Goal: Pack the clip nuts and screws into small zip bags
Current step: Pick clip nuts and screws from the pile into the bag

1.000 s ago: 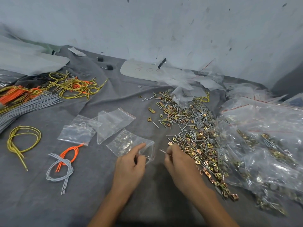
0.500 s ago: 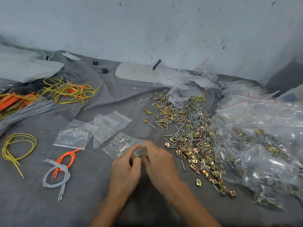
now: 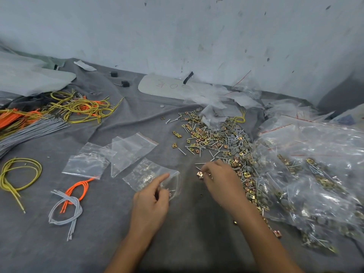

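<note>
The left hand point(image 3: 149, 205) rests on a small zip bag point(image 3: 145, 174) near the front middle of the worktop point(image 3: 98, 243). Its forefinger is stretched flat along the plastic, and its thumb and other fingers curl at the bag's right end, so that grip is holding the bag. Just to the right, the right hand point(image 3: 222, 180) has a narrow grip, its fingertips pinching a single brassy clip nut point(image 3: 200, 174) close to the bag but apart from it. Behind and beside that hand a loose heap of clip nuts and screws point(image 3: 214, 138) spreads toward the back edge. Two empty zip bags point(image 3: 88, 160) lie overlapping just left of the held one. Large clear bags point(image 3: 315, 174) stuffed with hardware crowd the right edge. Orange and grey wire loops point(image 3: 67, 203) lie toward the front left.
</note>
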The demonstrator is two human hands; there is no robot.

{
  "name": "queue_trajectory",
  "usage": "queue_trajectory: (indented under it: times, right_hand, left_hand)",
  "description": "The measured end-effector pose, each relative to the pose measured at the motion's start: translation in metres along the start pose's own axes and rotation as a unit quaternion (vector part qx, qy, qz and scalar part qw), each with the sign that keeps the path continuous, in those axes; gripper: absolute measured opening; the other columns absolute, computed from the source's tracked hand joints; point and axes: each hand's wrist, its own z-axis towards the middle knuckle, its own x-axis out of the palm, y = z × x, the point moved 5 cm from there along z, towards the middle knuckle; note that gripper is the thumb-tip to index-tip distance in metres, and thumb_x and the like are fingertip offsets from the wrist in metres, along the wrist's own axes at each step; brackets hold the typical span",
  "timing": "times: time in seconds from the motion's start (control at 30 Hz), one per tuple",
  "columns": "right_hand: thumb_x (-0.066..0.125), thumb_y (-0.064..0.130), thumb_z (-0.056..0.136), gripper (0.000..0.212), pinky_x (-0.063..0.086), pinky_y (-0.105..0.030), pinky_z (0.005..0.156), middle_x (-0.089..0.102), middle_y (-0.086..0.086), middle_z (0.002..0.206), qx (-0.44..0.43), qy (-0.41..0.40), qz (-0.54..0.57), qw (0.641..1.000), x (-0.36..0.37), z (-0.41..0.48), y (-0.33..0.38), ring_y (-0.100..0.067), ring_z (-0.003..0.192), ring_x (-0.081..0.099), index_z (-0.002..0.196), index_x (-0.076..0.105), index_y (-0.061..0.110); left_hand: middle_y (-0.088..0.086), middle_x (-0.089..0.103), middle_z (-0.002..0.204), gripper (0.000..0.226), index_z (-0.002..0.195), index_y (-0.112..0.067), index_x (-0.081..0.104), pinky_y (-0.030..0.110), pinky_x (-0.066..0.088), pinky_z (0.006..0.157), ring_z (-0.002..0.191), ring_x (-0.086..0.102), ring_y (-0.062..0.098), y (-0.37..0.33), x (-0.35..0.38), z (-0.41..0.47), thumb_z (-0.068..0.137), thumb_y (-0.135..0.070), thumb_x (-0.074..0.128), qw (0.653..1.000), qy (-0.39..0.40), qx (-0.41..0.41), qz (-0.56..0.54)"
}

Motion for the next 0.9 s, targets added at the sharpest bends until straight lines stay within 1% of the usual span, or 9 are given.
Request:
queue_trajectory:
  times: [0.07,0.13,0.2,0.33,0.4,0.53,0.63,0.73,0.9]
  right_hand:
    - [0.057,0.023,0.097,0.013,0.044,-0.034,0.086,0.058,0.002,0.110,0.022,0.041,-0.044,0.998,0.001,0.008,-0.016,-0.023,0.111,0.051,0.107,0.066,0.024]
    - [0.057,0.023,0.096,0.014,0.044,-0.035,0.088,0.058,0.002,0.110,0.029,0.080,-0.062,0.994,0.004,0.013,-0.023,-0.024,0.113,0.050,0.107,0.066,0.026]
    - [0.056,0.023,0.096,0.015,0.046,-0.036,0.088,0.058,0.002,0.110,0.026,0.094,-0.069,0.993,0.005,0.016,-0.024,-0.025,0.113,0.051,0.107,0.065,0.028]
    - [0.053,0.021,0.097,0.022,0.047,-0.039,0.089,0.057,0.001,0.118,0.016,0.116,-0.069,0.991,0.010,0.021,-0.021,-0.025,0.118,0.049,0.113,0.064,0.031]
    - [0.053,0.025,0.098,0.019,0.047,-0.038,0.087,0.056,0.002,0.118,0.007,0.126,-0.077,0.989,0.012,0.022,-0.021,-0.025,0.118,0.049,0.114,0.062,0.032]
    - [0.056,0.034,0.099,0.006,0.044,-0.036,0.082,0.054,0.005,0.110,-0.015,0.120,-0.090,0.988,0.013,0.021,-0.022,-0.022,0.112,0.049,0.103,0.058,0.029]
    - [0.049,0.034,0.102,0.011,0.043,-0.037,0.086,0.053,0.001,0.114,-0.038,0.122,-0.109,0.986,0.016,0.018,-0.021,-0.023,0.112,0.047,0.107,0.055,0.025]
    - [0.044,0.030,0.104,0.017,0.041,-0.038,0.090,0.054,-0.004,0.119,-0.080,0.100,-0.145,0.981,0.020,0.013,-0.017,-0.026,0.110,0.048,0.113,0.053,0.020]
    - [0.039,0.030,0.105,0.021,0.039,-0.038,0.091,0.056,-0.004,0.116,-0.135,0.065,-0.148,0.978,0.025,0.004,-0.004,-0.027,0.105,0.049,0.113,0.055,0.018]
  left_hand:
    - [-0.014,0.046,0.051,0.048,0.120,-0.031,0.071,0.011,0.036,0.051,0.047,0.045,0.004,0.000,-0.001,-0.001,0.080,-0.025,0.046,1.000,0.000,0.001,-0.004]
    - [-0.014,0.046,0.051,0.048,0.120,-0.031,0.072,0.011,0.035,0.050,0.047,0.045,0.004,-0.001,-0.001,-0.001,0.080,-0.025,0.046,1.000,-0.001,0.000,-0.006]
    - [-0.014,0.045,0.050,0.047,0.119,-0.032,0.071,0.011,0.035,0.049,0.046,0.044,0.004,-0.001,-0.001,0.000,0.080,-0.025,0.046,1.000,-0.001,-0.001,-0.006]
    - [-0.014,0.044,0.050,0.047,0.121,-0.033,0.071,0.011,0.034,0.048,0.045,0.041,0.003,-0.002,-0.001,-0.002,0.081,-0.024,0.047,1.000,0.002,0.003,-0.012]
    - [-0.014,0.044,0.050,0.047,0.121,-0.034,0.070,0.010,0.034,0.048,0.045,0.042,0.003,-0.002,-0.002,-0.002,0.081,-0.024,0.047,1.000,0.004,0.004,-0.013]
    - [-0.015,0.044,0.050,0.047,0.122,-0.033,0.070,0.010,0.034,0.048,0.045,0.042,0.003,-0.002,-0.001,-0.001,0.081,-0.024,0.047,1.000,0.003,0.006,-0.008]
    - [-0.015,0.045,0.050,0.047,0.122,-0.032,0.070,0.010,0.034,0.048,0.046,0.043,0.003,-0.002,-0.001,-0.001,0.081,-0.024,0.047,1.000,0.004,0.010,-0.005]
    - [-0.014,0.047,0.051,0.047,0.122,-0.033,0.070,0.009,0.034,0.048,0.046,0.045,0.003,-0.002,-0.002,-0.001,0.082,-0.024,0.047,1.000,0.006,0.018,-0.003]
    - [-0.015,0.047,0.051,0.046,0.122,-0.032,0.070,0.009,0.034,0.047,0.045,0.044,0.002,-0.002,-0.001,-0.001,0.082,-0.027,0.046,1.000,0.007,0.023,-0.006]
